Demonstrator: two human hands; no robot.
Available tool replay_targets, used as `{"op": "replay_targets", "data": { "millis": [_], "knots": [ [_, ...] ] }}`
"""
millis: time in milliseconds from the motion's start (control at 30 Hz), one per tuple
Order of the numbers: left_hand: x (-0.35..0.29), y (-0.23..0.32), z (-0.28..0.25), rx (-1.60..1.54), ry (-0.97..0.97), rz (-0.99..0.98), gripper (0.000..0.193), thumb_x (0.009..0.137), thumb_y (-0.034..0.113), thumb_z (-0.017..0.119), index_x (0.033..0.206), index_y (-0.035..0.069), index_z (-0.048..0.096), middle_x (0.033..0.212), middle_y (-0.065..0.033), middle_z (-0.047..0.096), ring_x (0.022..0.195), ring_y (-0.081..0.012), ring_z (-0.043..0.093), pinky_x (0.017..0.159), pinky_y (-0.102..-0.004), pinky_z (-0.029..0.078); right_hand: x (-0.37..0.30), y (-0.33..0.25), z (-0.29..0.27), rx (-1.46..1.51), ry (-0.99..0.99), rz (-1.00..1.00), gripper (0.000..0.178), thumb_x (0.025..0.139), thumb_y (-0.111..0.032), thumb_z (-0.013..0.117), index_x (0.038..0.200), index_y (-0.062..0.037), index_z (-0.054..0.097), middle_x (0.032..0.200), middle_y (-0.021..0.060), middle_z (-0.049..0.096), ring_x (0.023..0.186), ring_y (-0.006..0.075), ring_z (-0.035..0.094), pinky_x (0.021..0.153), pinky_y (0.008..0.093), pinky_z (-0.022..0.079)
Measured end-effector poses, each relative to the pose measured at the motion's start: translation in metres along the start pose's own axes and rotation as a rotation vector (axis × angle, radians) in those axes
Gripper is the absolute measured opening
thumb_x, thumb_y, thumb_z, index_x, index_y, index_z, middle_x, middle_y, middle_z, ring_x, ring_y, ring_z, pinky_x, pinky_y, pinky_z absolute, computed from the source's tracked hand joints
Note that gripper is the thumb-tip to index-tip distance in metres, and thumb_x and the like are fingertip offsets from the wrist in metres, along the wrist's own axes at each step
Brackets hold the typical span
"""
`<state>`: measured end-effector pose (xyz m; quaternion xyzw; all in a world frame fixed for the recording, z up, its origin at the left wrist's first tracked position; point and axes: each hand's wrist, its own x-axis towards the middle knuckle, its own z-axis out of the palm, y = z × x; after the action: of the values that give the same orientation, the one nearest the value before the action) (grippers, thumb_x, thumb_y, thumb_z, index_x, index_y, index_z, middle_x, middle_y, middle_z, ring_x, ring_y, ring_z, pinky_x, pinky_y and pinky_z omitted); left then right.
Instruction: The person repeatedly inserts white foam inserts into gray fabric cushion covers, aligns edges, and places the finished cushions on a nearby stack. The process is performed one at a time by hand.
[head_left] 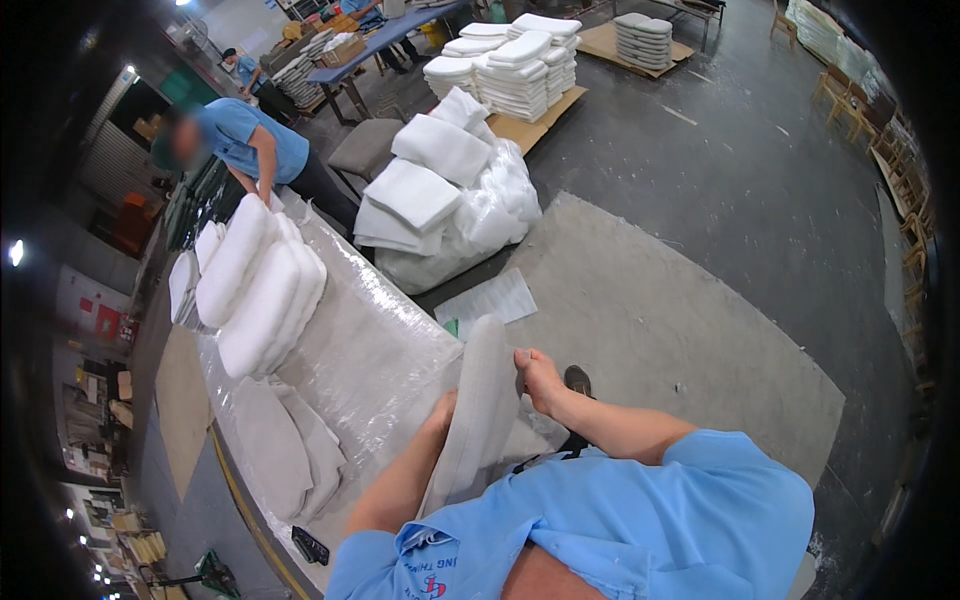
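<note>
A light grey fabric-covered cushion stands on edge against my body, at the near corner of the plastic-covered table. My right hand is closed on the cushion's right edge, near its upper end. On the other side, my left hand grips the left edge; its fingers are partly hidden by the cushion. Flat grey fabric covers lie on the table to my left. Beyond them, thick white padding pieces are piled up.
Across the table a co-worker in a blue shirt reaches to the white padding. A clear plastic bag bulges with white foam sheets. Behind it, white pads are stacked on cardboard. A black object lies at the table's near left edge.
</note>
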<state>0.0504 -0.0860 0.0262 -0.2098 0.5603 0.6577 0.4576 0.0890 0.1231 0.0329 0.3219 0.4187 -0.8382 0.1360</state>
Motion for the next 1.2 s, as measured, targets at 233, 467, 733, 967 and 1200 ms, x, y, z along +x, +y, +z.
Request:
{"op": "replay_targets", "data": {
  "millis": [233, 467, 733, 967, 1200],
  "knots": [
    [0.026, -0.013, 0.033, 1.391, 0.692, 0.576, 0.044, 0.103, 0.039, 0.06, 0.125, 0.002, 0.07, 0.104, -0.0216, 0.075, 0.097, -0.0343, 0.073, 0.087, -0.0466, 0.056, 0.05, 0.02, -0.043, 0.223, -0.111, 0.022, 0.023, 0.106, -0.019, 0.056, 0.118, -0.0033, 0.065, 0.113, 0.0118, 0.073, 0.1, 0.0241, 0.073, 0.086, 0.0433, 0.061],
    [0.069, 0.038, 0.014, 0.947, 0.471, 0.208, 0.046, 0.097, 0.045, 0.064, 0.098, 0.002, 0.078, 0.094, -0.0276, 0.074, 0.087, -0.0454, 0.071, 0.081, -0.0515, 0.055, 0.055, 0.007, -0.025, 0.094, -0.293, 0.171, 0.037, 0.108, -0.034, 0.055, 0.128, -0.0049, 0.066, 0.116, 0.0132, 0.074, 0.103, 0.0243, 0.073, 0.092, 0.0424, 0.061],
    [0.09, 0.025, 0.06, 1.104, 0.793, 0.39, 0.052, 0.101, 0.051, 0.057, 0.079, 0.005, 0.07, 0.077, -0.0234, 0.071, 0.079, -0.0433, 0.071, 0.068, -0.0546, 0.053, 0.087, 0.028, -0.044, -0.17, -0.195, 0.246, 0.041, 0.108, -0.038, 0.056, 0.132, -0.0054, 0.064, 0.119, 0.013, 0.073, 0.105, 0.0251, 0.072, 0.093, 0.0422, 0.06],
    [0.097, 0.014, 0.064, 0.992, 0.774, 0.411, 0.048, 0.103, 0.05, 0.055, 0.083, 0.008, 0.069, 0.079, -0.0201, 0.071, 0.076, -0.0435, 0.07, 0.069, -0.0537, 0.053, 0.125, 0.052, -0.023, -0.265, -0.136, 0.292, 0.045, 0.107, -0.041, 0.056, 0.135, -0.0057, 0.062, 0.121, 0.0128, 0.072, 0.106, 0.0259, 0.072, 0.095, 0.0421, 0.059],
    [0.064, 0.029, 0.046, 0.931, 0.675, 0.45, 0.052, 0.097, 0.055, 0.061, 0.086, 0.005, 0.07, 0.093, -0.0234, 0.072, 0.09, -0.0438, 0.069, 0.078, -0.0526, 0.052, 0.167, 0.028, -0.108, -0.225, -0.222, 0.194, 0.049, 0.107, -0.044, 0.057, 0.138, -0.0061, 0.06, 0.124, 0.0126, 0.071, 0.108, 0.0266, 0.071, 0.096, 0.042, 0.058]
  ]
}}
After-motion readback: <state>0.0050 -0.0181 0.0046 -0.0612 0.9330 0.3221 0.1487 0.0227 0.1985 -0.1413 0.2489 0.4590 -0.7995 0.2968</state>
